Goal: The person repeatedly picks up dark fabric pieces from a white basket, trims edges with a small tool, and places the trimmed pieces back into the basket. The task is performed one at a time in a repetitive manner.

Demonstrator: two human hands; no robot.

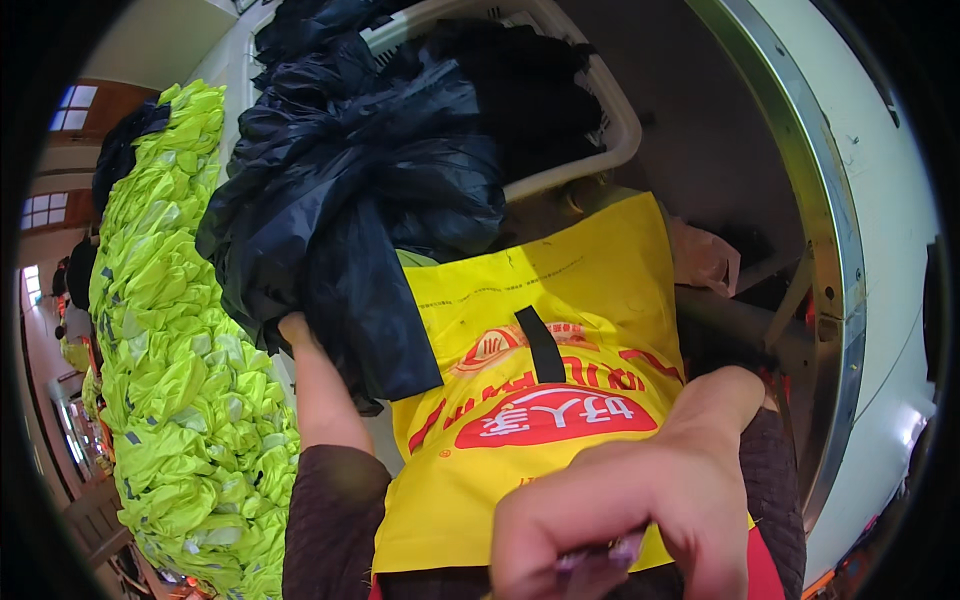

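A heap of glossy dark navy fabric (350, 170) lies at the upper left, with one flat panel hanging down over a yellow printed bag (520, 480). My left hand (293, 328) reaches up under this fabric; only the wrist shows, and the fingers are hidden. Over the bag's lower right part, my right hand (640, 490) is curled closed, close to the camera. A small purplish piece (605, 560) shows inside its fingers, too little of it to name. On the yellow bag, spread over my lap, rests a short black strip (541, 345).
Along the left side runs a tall pile of bright yellow-green garments (190, 380). A white plastic basket (625, 130) holding black fabric stands at the top. To the right is a curved-looking metal edge (835, 250) beside a white surface (905, 330).
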